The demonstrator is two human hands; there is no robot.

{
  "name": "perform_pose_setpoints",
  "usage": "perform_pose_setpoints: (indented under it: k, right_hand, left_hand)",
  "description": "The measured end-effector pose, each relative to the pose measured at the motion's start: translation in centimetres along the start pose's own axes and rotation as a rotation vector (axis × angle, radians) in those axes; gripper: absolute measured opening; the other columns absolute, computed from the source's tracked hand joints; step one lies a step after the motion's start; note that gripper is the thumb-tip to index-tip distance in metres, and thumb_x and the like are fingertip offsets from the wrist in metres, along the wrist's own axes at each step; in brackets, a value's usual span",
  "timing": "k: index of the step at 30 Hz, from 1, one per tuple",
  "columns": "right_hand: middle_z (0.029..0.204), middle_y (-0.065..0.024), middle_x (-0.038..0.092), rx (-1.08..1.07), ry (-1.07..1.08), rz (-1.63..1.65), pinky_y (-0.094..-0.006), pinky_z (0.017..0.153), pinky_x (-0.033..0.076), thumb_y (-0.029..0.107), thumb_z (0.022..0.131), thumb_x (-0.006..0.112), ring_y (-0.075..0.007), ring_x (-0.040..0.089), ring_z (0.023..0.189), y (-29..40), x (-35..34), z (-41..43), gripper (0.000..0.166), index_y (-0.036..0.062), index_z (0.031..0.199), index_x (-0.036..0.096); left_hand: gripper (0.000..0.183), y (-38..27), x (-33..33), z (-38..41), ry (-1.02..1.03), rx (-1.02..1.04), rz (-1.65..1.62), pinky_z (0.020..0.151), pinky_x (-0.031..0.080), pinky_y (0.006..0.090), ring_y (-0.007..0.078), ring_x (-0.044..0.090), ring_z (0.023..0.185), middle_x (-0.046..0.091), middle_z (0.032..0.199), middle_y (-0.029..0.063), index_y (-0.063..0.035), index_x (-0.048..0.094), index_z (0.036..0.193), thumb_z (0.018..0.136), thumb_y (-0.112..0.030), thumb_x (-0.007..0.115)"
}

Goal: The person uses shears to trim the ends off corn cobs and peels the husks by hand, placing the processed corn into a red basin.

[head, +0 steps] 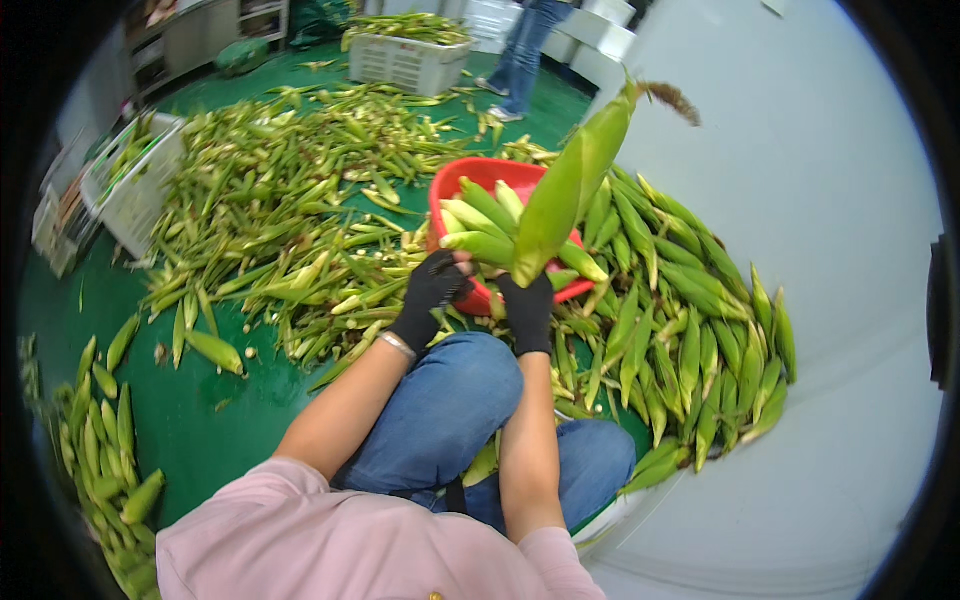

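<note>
A large ear of corn [574, 180] in its green husk stands steeply tilted, with brown silk at its upper end. My right hand [527, 311], in a black glove, grips it near its lower end, which hides some of the fingers. My left hand [435, 291] also wears a black glove with bare fingertips. It is curled at the near left rim of a red plastic basin [444, 182], close to the end of a husked-over ear; whether it holds anything is unclear. Several ears of corn [480, 212] with pale green husks lie in the basin.
Loose husks [300, 187] cover the green floor [202, 412] ahead and left. Unhusked ears [697, 337] are heaped against a pale wall [840, 225] at right; more ears [112, 465] lie at lower left. White crates [409, 64] hold husks. A person in jeans [525, 56] stands beyond.
</note>
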State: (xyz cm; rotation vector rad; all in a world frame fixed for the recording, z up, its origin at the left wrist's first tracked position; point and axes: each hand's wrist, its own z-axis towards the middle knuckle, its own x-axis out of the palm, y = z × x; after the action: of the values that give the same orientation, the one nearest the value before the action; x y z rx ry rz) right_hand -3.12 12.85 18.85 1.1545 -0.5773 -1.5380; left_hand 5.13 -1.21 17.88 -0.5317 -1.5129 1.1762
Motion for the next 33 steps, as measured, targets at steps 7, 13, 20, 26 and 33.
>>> perform_pose_setpoints:
  k: [7,13,20,26,33]
  right_hand:
    - [0.109,-0.0206,0.055,-0.179,0.171,0.081,-0.0368,0.083,0.043,0.017,0.074,0.066,-0.0338,0.054,0.100,4.4,1.2,-0.4,0.048,-0.0008,0.114,0.047]
    - [0.096,-0.0057,0.056,0.026,0.485,0.357,-0.0246,0.077,0.044,0.016,0.081,0.064,-0.0125,0.053,0.086,7.8,0.7,-1.1,0.035,0.0002,0.108,0.048]
    - [0.096,-0.0055,0.055,0.197,0.592,0.364,-0.0240,0.073,0.046,0.017,0.083,0.060,-0.0127,0.053,0.085,6.7,0.9,-1.9,0.030,-0.0012,0.106,0.052]
    - [0.087,-0.0057,0.054,0.160,0.623,0.322,-0.0250,0.065,0.047,0.014,0.082,0.060,-0.0132,0.055,0.073,5.4,2.5,-1.2,0.027,0.0008,0.104,0.050]
    - [0.080,-0.0041,0.054,0.159,0.714,0.307,-0.0256,0.062,0.046,0.016,0.081,0.063,-0.0126,0.055,0.069,5.3,5.8,-1.0,0.025,0.0012,0.098,0.052]
  left_hand:
    - [0.053,-4.5,4.2,4.2,0.011,0.427,-0.097,0.088,0.041,0.0309,0.0186,0.050,0.103,0.053,0.111,0.0085,-0.0024,0.041,0.122,0.081,-0.026,0.065]
    - [0.062,-7.2,-8.4,6.6,0.525,0.026,-1.055,0.061,0.048,0.0321,0.0199,0.055,0.076,0.054,0.090,0.0089,0.0005,0.045,0.116,0.077,-0.046,0.057]
    - [0.066,-7.6,-20.5,3.2,0.400,0.254,-1.070,0.057,0.045,0.0292,0.0169,0.049,0.067,0.054,0.084,0.0045,-0.0013,0.048,0.117,0.072,-0.049,0.059]
    - [0.062,-9.2,-29.1,-3.7,-0.070,0.190,-0.570,0.088,0.046,0.0345,0.0226,0.054,0.103,0.055,0.115,0.0100,-0.0058,0.043,0.125,0.076,-0.037,0.066]
    - [0.078,-13.5,-29.9,-7.4,-0.148,0.370,0.003,0.093,0.040,0.0327,0.0213,0.046,0.113,0.039,0.131,0.0096,-0.0068,0.029,0.134,0.072,-0.026,0.071]
